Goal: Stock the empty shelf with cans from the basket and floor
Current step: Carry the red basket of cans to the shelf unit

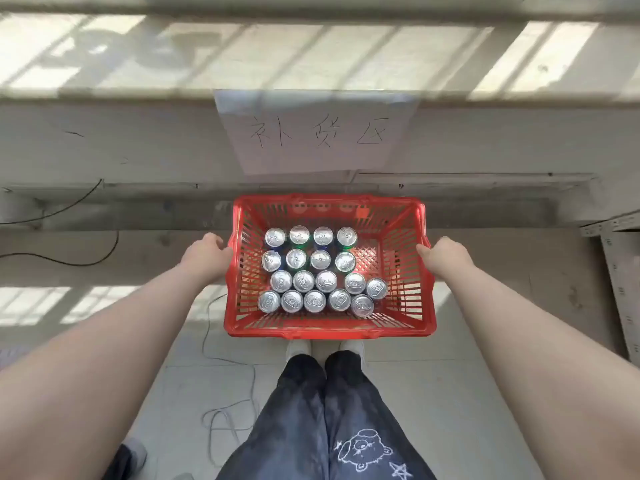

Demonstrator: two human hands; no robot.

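Basket point(329, 332), red plastic, slatted walls: I have it by both short ends. My left hand point(207, 254) is curled against the left rim and my right hand point(446, 256) against the right rim, each clamped on the plastic. I judge the grip is split this way to keep the load level and stop it tipping. Whether it is off the floor point(450, 410) I cannot tell.

The basket's long axis runs left to right across me, directly ahead of my shoes point(299, 348).

Cans point(320, 259) stand inside in four rough rows, packed toward the left wall. Their long axes are vertical and the pull-tab lids face up at me. Upright, they should be easy to lift out singly.

Beyond is a paper sign point(318, 133) with handwritten characters, hung on a pale ledge. A thin cable point(225, 358) loops on the floor to my left. No can has been shelved yet.
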